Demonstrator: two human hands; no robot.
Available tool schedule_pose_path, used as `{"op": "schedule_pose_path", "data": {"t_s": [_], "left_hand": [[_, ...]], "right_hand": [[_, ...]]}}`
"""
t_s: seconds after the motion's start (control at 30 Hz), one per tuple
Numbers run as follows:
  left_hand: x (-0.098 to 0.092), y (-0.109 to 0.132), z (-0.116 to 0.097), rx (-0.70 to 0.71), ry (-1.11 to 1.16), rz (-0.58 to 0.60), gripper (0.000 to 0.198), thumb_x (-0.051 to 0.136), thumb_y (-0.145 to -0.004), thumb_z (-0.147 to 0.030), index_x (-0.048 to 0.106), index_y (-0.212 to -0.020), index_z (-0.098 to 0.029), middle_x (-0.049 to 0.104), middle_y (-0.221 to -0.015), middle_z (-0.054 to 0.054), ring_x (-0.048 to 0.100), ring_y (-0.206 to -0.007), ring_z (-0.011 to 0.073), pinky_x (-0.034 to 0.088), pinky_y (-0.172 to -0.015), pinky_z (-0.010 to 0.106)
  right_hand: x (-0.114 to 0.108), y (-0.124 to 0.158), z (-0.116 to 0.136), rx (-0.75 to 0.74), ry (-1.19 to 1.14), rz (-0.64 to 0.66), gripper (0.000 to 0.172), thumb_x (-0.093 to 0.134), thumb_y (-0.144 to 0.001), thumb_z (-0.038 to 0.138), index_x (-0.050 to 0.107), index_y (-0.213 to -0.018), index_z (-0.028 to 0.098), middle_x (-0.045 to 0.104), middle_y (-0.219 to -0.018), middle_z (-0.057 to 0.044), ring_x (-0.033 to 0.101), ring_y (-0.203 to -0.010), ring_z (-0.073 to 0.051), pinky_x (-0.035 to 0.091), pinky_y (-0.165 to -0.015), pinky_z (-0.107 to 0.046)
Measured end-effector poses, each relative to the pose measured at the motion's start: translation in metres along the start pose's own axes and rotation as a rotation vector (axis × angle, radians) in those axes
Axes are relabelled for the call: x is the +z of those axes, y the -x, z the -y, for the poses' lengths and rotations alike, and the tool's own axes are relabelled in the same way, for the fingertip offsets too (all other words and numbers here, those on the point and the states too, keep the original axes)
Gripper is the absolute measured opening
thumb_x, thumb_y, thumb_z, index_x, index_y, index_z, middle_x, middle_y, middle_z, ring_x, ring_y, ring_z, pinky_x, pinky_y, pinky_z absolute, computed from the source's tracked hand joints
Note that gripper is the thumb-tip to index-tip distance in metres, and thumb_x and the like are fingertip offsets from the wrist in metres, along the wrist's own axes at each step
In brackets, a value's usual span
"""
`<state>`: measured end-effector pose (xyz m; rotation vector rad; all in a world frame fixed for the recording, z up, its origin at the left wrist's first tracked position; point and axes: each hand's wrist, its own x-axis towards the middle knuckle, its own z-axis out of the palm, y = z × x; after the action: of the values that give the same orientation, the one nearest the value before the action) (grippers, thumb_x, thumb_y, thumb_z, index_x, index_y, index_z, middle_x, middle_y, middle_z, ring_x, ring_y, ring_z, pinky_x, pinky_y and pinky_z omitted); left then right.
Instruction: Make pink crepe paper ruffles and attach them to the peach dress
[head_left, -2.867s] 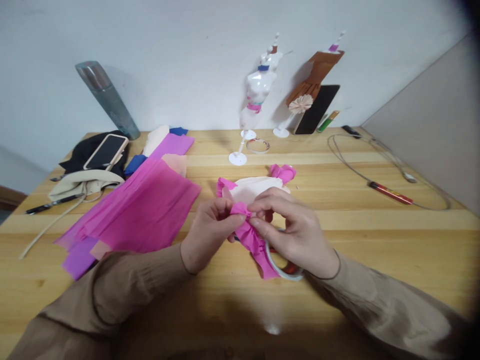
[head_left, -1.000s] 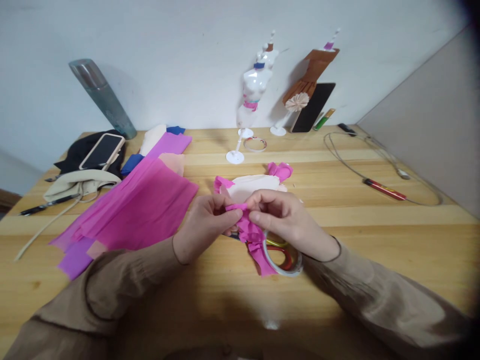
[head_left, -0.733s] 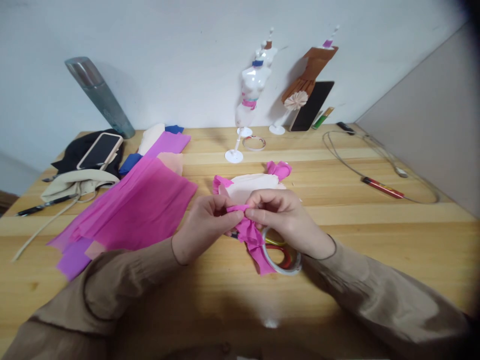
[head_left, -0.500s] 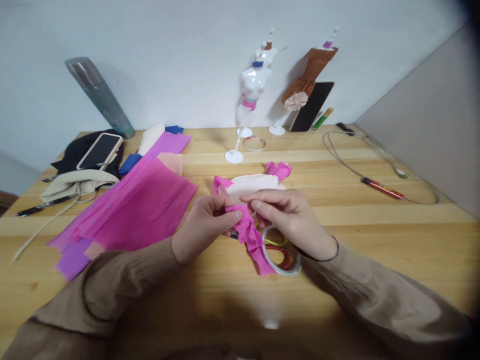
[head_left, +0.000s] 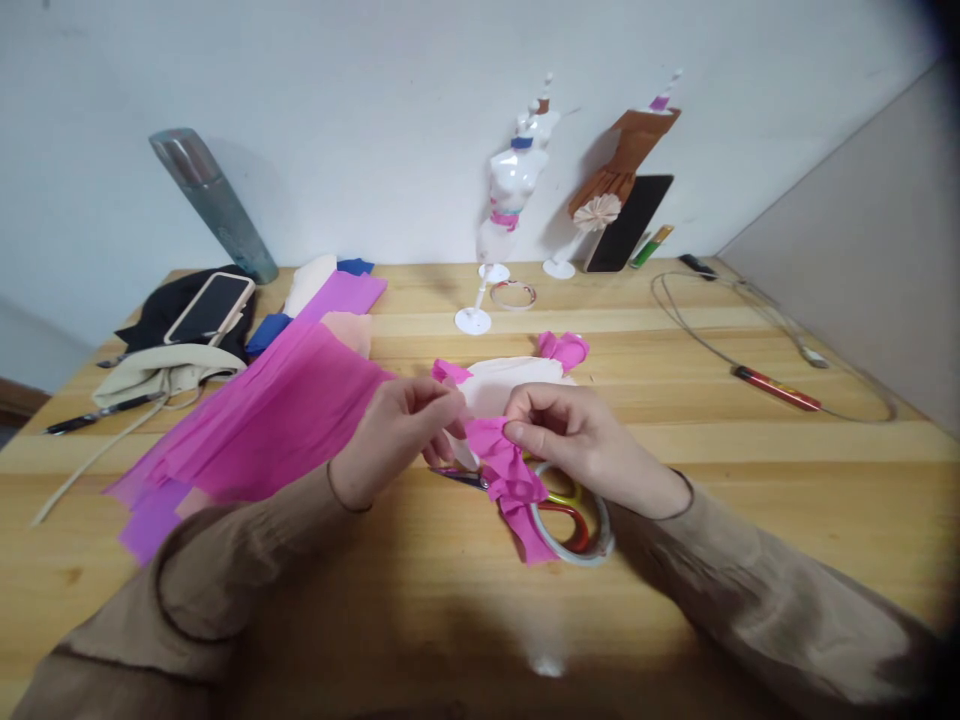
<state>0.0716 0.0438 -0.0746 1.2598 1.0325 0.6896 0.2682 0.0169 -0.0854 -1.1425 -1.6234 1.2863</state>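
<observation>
A gathered strip of pink crepe paper hangs from my right hand, whose thumb and index finger pinch its upper end. My left hand is just left of the strip, thumb and fingertips pressed together; anything between them is too small or hidden to make out. Beneath the strip lie scissors with yellow and red handles, partly covered. A roll of tape rests over the handles. Behind my hands is a white paper piece with pink crumpled paper at its far right corner.
Pink and purple crepe sheets spread at left, beside a phone and a cream pouch. Small white mannequins and one in a brown paper dress stand by the wall. A cable with a red-cased tool lies right.
My left hand has let go of the pink strip and drawn slightly left. My right hand now pinches the strip's upper end. The view has shifted a little.
</observation>
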Motion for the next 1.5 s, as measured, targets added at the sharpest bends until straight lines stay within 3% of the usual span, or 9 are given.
{"op": "schedule_pose_path", "data": {"t_s": [0.13,0.3,0.47,0.67,0.83,0.97,1.2,1.5], "left_hand": [[-0.016,-0.017,0.002,-0.039,0.022,-0.091,0.024,0.063,-0.079,-0.034,0.067,-0.074,-0.011,0.068,-0.068,0.006,0.053,-0.043,0.0069,0.039,-0.038,0.017],[-0.026,-0.036,0.005,-0.323,0.213,0.037,0.035,0.058,-0.085,-0.042,0.07,-0.078,-0.009,0.072,-0.077,0.011,0.051,-0.041,0.0068,0.032,-0.036,0.017],[-0.022,-0.046,0.003,-0.44,0.281,0.148,0.052,0.04,-0.096,-0.047,0.068,-0.076,-0.006,0.072,-0.072,0.014,0.051,-0.043,0.0072,0.031,-0.038,0.018],[-0.008,-0.044,0.003,-0.417,0.389,0.146,0.045,0.04,-0.097,-0.043,0.061,-0.072,-0.012,0.066,-0.06,0.007,0.051,-0.041,0.0063,0.032,-0.036,0.014],[-0.003,-0.049,0.006,-0.429,0.449,0.174,0.041,0.039,-0.098,-0.036,0.058,-0.07,-0.013,0.054,-0.046,0.001,0.05,-0.036,0.0065,0.034,-0.034,0.013],[0.002,-0.05,0.004,-0.451,0.399,0.116,0.032,0.041,-0.098,-0.025,0.056,-0.073,-0.012,0.051,-0.045,-0.002,0.047,-0.032,0.0048,0.027,-0.03,0.011],[0.009,-0.042,-0.003,-0.494,0.356,0.104,0.036,0.037,-0.099,-0.022,0.055,-0.07,-0.011,0.055,-0.045,0.0,0.045,-0.031,0.0039,0.029,-0.031,0.011],[0.005,-0.041,-0.002,-0.528,0.457,0.171,0.04,0.028,-0.1,-0.022,0.054,-0.072,-0.012,0.054,-0.045,0.001,0.05,-0.034,0.0074,0.031,-0.032,0.013]], "right_hand": [[-0.014,-0.013,0.002,-0.004,0.027,0.051,0.03,0.065,-0.078,0.039,0.051,-0.062,0.017,0.045,-0.055,0.004,0.038,-0.05,-0.008,0.029,-0.046,-0.023],[-0.023,-0.03,0.002,0.003,0.079,0.087,0.025,0.062,-0.078,0.034,0.052,-0.063,0.017,0.044,-0.055,0.005,0.037,-0.048,-0.008,0.028,-0.047,-0.024],[-0.022,-0.045,-0.005,-0.062,0.256,-0.003,0.02,0.062,-0.075,0.027,0.052,-0.061,0.017,0.048,-0.058,0.003,0.042,-0.052,-0.01,0.032,-0.05,-0.025],[-0.02,-0.051,-0.013,-0.202,0.489,-0.059,0.013,0.058,-0.075,0.015,0.058,-0.062,0.016,0.053,-0.068,-0.002,0.051,-0.064,-0.014,0.038,-0.06,-0.029],[-0.023,-0.049,-0.015,-0.285,0.417,0.031,0.012,0.06,-0.078,0.017,0.064,-0.067,0.015,0.055,-0.072,-0.003,0.053,-0.068,-0.015,0.041,-0.064,-0.03],[-0.024,-0.049,-0.015,-0.319,0.418,0.028,0.012,0.061,-0.078,0.017,0.065,-0.068,0.015,0.055,-0.073,-0.003,0.053,-0.07,-0.015,0.042,-0.065,-0.03],[-0.018,-0.048,-0.017,-0.241,0.441,-0.077,0.016,0.059,-0.077,0.018,0.059,-0.061,0.016,0.054,-0.068,-0.002,0.051,-0.064,-0.015,0.038,-0.061,-0.029],[-0.002,-0.042,-0.015,-0.098,0.683,-0.24,0.012,0.06,-0.074,0.013,0.062,-0.062,0.016,0.056,-0.066,-0.002,0.052,-0.063,-0.015,0.034,-0.059,-0.028]]}}
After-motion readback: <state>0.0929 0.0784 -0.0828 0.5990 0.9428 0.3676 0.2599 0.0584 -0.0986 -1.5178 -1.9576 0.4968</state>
